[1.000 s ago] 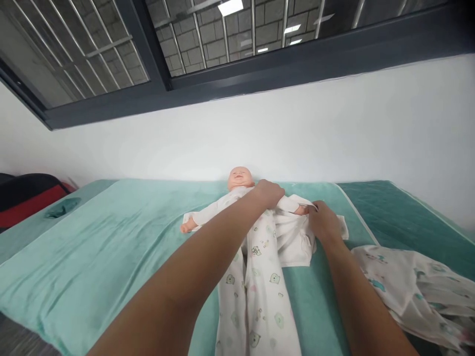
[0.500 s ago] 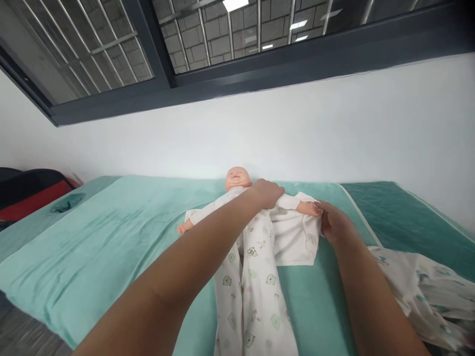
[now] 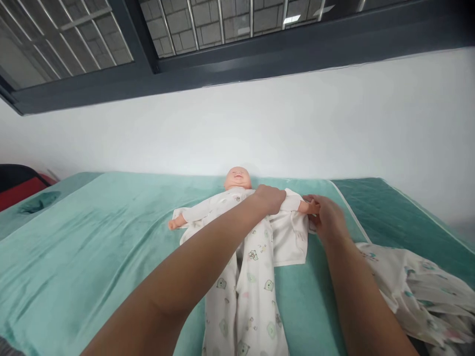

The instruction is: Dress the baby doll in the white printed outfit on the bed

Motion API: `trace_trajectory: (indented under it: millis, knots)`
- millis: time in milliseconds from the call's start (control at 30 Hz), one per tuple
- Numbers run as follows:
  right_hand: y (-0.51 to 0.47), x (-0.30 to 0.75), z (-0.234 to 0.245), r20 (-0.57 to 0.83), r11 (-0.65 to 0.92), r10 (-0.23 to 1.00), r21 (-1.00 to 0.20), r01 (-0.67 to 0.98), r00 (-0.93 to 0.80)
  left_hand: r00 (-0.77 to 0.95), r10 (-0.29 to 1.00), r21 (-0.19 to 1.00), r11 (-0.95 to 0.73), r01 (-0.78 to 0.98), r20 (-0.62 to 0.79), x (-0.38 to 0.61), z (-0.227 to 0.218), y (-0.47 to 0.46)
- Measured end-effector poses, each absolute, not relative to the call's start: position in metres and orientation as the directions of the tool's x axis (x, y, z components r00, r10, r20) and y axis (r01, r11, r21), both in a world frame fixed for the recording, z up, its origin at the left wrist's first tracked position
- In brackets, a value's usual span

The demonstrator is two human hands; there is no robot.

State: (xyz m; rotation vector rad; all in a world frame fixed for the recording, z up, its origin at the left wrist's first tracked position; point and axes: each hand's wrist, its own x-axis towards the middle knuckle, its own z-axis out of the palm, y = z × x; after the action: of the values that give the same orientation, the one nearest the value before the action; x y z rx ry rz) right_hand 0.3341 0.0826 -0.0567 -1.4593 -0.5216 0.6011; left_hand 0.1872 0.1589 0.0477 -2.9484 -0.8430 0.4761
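A baby doll (image 3: 237, 179) lies on its back on a teal blanket (image 3: 104, 237), head toward the wall. It wears a white top (image 3: 285, 237) and white printed trousers (image 3: 247, 291). My left hand (image 3: 270, 199) lies closed on the doll's chest, gripping the white top. My right hand (image 3: 326, 217) is closed around the doll's outstretched arm at the wrist, by the sleeve end. The doll's other arm (image 3: 185, 218) stretches out to the left.
A crumpled printed white cloth (image 3: 419, 291) lies at the right by my forearm. A darker teal mat (image 3: 389, 207) covers the bed's right side. A red and black bag (image 3: 18, 185) sits at far left. A white wall and window stand behind.
My right hand has let the top's loose flap drop and moved up to the doll's wrist. My left hand stays on the chest. The view has shifted slightly.
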Motion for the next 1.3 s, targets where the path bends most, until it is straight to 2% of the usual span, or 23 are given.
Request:
trace_trajectory:
  millis: [67,133,200,267,367,400,467,600,700,900,1000,1167,1300]
  knots:
    - [0.081,0.332,-0.052,0.050,-0.038,0.591,-0.995,0.090,0.805,0.820,0.528,-0.063,-0.847,0.528,-0.220,0.173,0.053,0.152]
    - [0.080,0.324,-0.045,0.194,-0.107,0.563,-0.947,0.304,0.803,0.825,0.554,0.039,-0.827,0.561,-0.114,0.148,0.060,0.146]
    - [0.080,0.309,-0.039,0.308,-0.147,0.615,-0.859,0.490,0.726,0.766,0.641,0.205,-0.757,0.621,0.045,0.115,0.063,0.140]
    - [0.082,0.292,-0.034,0.351,-0.156,0.697,-0.777,0.609,0.626,0.631,0.757,0.418,-0.635,0.649,0.171,0.078,0.056,0.136]
    - [0.085,0.268,-0.034,0.354,-0.119,0.803,-0.694,0.710,0.480,0.354,0.897,0.764,-0.418,0.492,0.264,0.034,0.030,0.134]
    - [0.085,0.262,-0.034,0.356,-0.091,0.827,-0.678,0.729,0.434,0.297,0.919,0.836,-0.367,0.408,0.259,0.025,0.020,0.133]
    - [0.086,0.251,-0.035,0.355,-0.024,0.861,-0.687,0.726,0.364,0.249,0.933,0.903,-0.326,0.280,0.259,0.013,0.004,0.133]
    - [0.081,0.233,-0.030,0.347,0.144,0.899,-0.811,0.566,0.267,0.280,0.927,0.930,-0.310,0.198,0.250,0.009,-0.008,0.135]
    - [0.076,0.223,-0.024,0.342,0.221,0.919,-0.857,0.466,0.194,0.333,0.915,0.934,-0.303,0.189,0.230,0.008,-0.005,0.136]
    - [0.073,0.217,-0.016,0.266,0.196,0.956,-0.893,0.405,0.123,0.373,0.898,0.927,-0.321,0.195,0.232,0.008,-0.001,0.132]
    - [0.071,0.214,-0.013,0.244,0.175,0.963,-0.890,0.420,0.116,0.385,0.880,0.902,-0.377,0.211,0.278,0.010,0.001,0.128]
    - [0.068,0.210,-0.008,0.341,0.257,0.937,-0.821,0.510,0.077,0.402,0.843,0.836,-0.481,0.262,0.359,0.011,0.000,0.128]
    - [0.065,0.207,-0.003,0.394,0.282,0.915,-0.775,0.566,0.083,0.359,0.798,0.734,-0.594,0.329,0.485,0.011,-0.005,0.132]
